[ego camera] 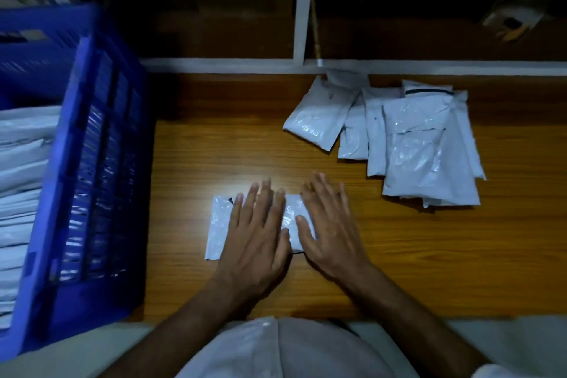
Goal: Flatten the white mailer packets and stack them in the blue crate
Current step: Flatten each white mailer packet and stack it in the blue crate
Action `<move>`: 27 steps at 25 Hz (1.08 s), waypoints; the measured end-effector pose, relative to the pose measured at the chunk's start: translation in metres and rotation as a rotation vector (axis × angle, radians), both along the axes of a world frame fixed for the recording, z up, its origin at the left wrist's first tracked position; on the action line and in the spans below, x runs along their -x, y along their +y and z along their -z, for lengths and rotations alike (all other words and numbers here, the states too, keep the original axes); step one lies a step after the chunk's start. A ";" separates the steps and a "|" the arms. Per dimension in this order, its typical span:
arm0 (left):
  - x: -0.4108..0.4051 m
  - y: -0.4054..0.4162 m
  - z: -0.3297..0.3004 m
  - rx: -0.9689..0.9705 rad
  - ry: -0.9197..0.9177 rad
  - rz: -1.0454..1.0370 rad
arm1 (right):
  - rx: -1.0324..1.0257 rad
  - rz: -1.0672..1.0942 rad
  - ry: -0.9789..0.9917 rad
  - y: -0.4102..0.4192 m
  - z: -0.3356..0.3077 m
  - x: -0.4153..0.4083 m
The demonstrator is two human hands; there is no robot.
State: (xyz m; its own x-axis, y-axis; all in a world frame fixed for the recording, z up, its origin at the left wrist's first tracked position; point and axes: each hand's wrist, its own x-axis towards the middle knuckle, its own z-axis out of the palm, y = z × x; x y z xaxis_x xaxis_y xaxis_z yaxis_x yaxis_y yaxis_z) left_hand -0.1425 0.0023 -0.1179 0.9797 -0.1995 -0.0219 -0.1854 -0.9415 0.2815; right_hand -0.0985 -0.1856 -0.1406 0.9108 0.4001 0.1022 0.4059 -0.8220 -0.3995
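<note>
Packet under the hands: one white mailer packet is being pressed flat on the desk, close to the near edge and right in front of the person.
Left hand: the left hand is being laid palm-down on the packet's middle, fingers straight and spread, nothing being gripped.
Right hand: the right hand is being laid flat just beside it, fingers straight too, covering the packet's right end and spilling onto bare wood.
Long axis: the packet is being kept crosswise, its long side running left to right; only its left end and a strip between the hands are being left uncovered.
Blue crate: the blue crate is being seen at the left edge of the desk, already well filled with stacked packets.
Key relation: the crate is lying to the left of both hands, so the left hand is being judged the nearer one, and the packet's free left end is already being pointed that way.
Waiting pile: more mailer packets are being left in an overlapping heap, far right, well apart from the crate and nearer the right hand.
</note>
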 end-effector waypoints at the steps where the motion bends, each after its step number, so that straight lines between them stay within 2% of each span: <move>1: -0.005 -0.003 0.003 0.020 0.012 0.052 | 0.002 0.075 0.013 -0.006 0.003 0.005; 5: -0.012 -0.005 0.024 0.073 0.065 0.042 | 0.066 0.081 0.042 -0.010 0.014 0.014; 12: -0.015 -0.009 0.020 0.053 0.107 0.020 | 0.101 0.079 0.034 -0.007 0.012 0.011; 16: -0.010 0.010 0.004 0.114 0.202 0.073 | 0.012 0.039 0.058 -0.012 0.006 0.012; 19: 0.001 0.047 -0.010 -0.066 0.204 0.155 | -0.059 -0.161 0.036 -0.023 0.000 0.020; 21: 0.004 0.056 -0.013 -0.150 0.194 0.177 | 0.000 -0.283 -0.007 -0.025 -0.001 0.025; 27: -0.004 0.047 -0.031 -0.200 0.127 0.178 | 0.180 -0.188 -0.053 -0.008 -0.012 0.007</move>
